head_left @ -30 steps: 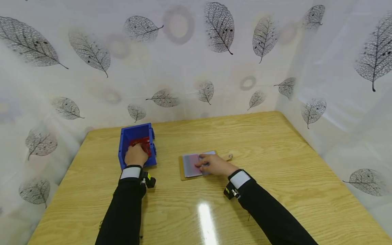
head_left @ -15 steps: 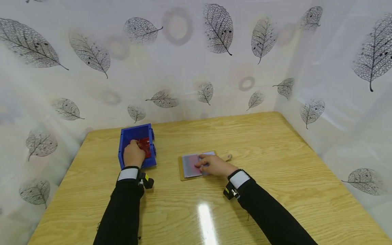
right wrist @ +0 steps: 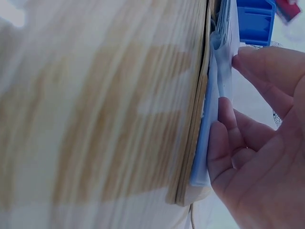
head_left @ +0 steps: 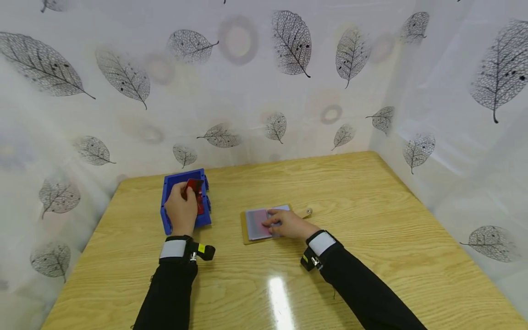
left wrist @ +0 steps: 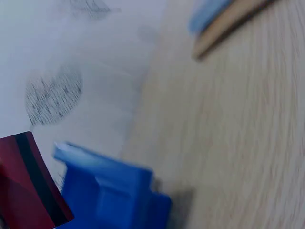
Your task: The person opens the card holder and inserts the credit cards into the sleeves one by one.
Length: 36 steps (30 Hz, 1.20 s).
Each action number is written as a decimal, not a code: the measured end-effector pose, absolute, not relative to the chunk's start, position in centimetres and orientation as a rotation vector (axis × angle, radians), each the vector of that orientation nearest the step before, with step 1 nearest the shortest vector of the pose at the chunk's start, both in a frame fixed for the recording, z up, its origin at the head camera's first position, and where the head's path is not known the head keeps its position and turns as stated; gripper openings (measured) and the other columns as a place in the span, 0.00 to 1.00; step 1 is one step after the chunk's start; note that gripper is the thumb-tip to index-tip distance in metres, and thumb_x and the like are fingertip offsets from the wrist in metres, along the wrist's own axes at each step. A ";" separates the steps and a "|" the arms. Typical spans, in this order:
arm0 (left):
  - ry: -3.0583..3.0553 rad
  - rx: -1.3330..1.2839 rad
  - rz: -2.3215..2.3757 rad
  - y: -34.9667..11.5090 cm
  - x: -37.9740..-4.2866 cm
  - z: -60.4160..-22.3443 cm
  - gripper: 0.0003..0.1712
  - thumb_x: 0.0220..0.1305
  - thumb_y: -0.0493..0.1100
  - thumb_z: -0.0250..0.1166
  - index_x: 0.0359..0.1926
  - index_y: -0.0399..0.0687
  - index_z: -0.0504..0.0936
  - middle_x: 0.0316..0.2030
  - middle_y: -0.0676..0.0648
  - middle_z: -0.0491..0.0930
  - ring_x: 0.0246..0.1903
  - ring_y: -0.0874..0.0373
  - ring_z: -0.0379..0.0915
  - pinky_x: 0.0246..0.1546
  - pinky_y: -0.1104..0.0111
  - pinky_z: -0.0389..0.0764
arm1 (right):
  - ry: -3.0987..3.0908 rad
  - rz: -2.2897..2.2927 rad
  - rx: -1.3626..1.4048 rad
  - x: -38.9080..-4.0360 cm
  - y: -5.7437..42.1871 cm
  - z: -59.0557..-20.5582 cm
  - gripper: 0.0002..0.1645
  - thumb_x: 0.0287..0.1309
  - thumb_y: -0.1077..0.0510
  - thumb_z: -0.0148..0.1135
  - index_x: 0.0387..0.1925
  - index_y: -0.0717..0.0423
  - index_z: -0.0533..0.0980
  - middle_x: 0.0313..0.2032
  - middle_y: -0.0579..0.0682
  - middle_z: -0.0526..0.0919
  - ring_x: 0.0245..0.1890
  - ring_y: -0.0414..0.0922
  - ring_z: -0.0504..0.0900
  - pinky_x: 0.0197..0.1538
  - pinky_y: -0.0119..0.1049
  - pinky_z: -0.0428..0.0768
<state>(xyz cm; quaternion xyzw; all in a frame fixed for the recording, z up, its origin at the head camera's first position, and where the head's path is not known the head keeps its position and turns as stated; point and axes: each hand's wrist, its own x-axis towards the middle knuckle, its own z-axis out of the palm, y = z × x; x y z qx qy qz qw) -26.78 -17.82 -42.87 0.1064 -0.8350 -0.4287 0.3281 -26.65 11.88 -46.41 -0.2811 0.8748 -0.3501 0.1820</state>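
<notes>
The left hand (head_left: 181,211) reaches forward over the near side of the blue bin (head_left: 203,222), its forearm running almost straight up from the lower edge of the head view. Thumb and fingers close together to pinch a red card (head_left: 195,184), which stands out beyond the fingertips. The left wrist view shows a dark stripe along the card (left wrist: 28,183), held apart from the bin's rim, while the left hand itself is almost wholly outside that view. More red pieces (head_left: 200,205) lie inside the bin, just below and to the right of the held card.

The right arm slants inward from the lower right, and the right hand (head_left: 290,224) rests palm down on an open card holder (head_left: 244,231) lying flat on the wooden table (head_left: 231,275). Its fingers are spread and gently bent, with gaps between them, and their tips touch the clear sleeves (head_left: 252,225). The hand is not closed round the holder; whether a single page sits between the fingertips cannot be told. A short strap (head_left: 307,212) with a snap sticks out beyond the hand. The holder lies to the right of the bin, well apart from it.
</notes>
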 end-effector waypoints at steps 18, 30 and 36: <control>-2.317 -0.237 -1.460 -9.7 -22.4 -41.6 0.10 0.62 0.32 0.62 0.45 0.32 0.79 0.35 0.38 0.84 0.35 0.47 0.82 0.35 0.58 0.83 | 2.608 -1.384 -0.747 -24.0 10.9 -45.7 0.17 0.69 0.57 0.56 0.55 0.61 0.77 0.50 0.56 0.82 0.46 0.49 0.81 0.47 0.42 0.80; -2.412 -0.339 -1.562 -7.0 -22.4 -42.8 0.13 0.64 0.36 0.64 0.48 0.34 0.79 0.38 0.40 0.84 0.38 0.49 0.81 0.38 0.61 0.83 | 2.392 -1.750 -0.470 -24.1 11.5 -42.8 0.11 0.65 0.64 0.58 0.46 0.68 0.76 0.37 0.58 0.83 0.35 0.45 0.81 0.40 0.45 0.82; -2.865 -0.363 -1.187 -7.1 -22.9 -44.6 0.34 0.58 0.49 0.71 0.62 0.37 0.73 0.61 0.36 0.73 0.60 0.41 0.69 0.58 0.51 0.72 | 2.422 -1.774 -0.211 -25.3 13.3 -43.5 0.12 0.62 0.67 0.59 0.46 0.70 0.73 0.30 0.53 0.79 0.27 0.40 0.79 0.37 0.45 0.83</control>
